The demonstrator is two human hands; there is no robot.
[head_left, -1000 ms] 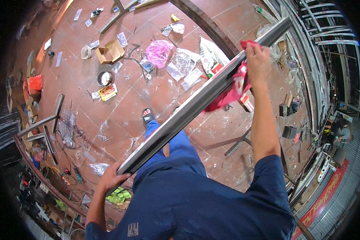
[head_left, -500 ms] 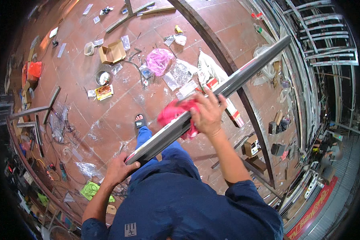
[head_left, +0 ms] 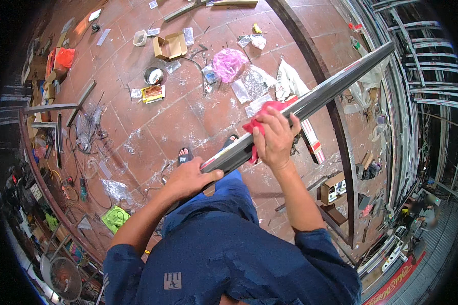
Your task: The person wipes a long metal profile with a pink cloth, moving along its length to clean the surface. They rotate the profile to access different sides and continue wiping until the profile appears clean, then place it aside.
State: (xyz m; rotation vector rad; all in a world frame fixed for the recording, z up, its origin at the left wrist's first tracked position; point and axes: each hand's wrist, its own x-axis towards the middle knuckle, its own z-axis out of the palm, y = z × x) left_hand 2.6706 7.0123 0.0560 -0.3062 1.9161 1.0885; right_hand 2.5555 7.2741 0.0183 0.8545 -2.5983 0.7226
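A long dark metal bar (head_left: 323, 90), with a pale strip along its upper edge, slants across in front of me from lower left to upper right. Around its lower end my left hand (head_left: 193, 178) is closed, thumb lying on top. Farther up, my right hand (head_left: 277, 137) presses a crumpled pink-red cloth (head_left: 263, 118) against the bar, fingers curled over it. Part of the cloth hangs below the bar. The palm side of each hand is hidden.
Below, a tiled floor holds an open cardboard box (head_left: 170, 46), a pink plastic bag (head_left: 230, 65) and a metal can (head_left: 153, 75). A long dark frame beam (head_left: 336, 117) runs behind the bar. Metal lengths (head_left: 392, 127) line the right side; a round fan (head_left: 62, 277) stands lower left.
My left hand and the bar's near end have moved up and right. My right hand has shifted slightly right with the cloth, which is now more bunched. A second foot has come into view.
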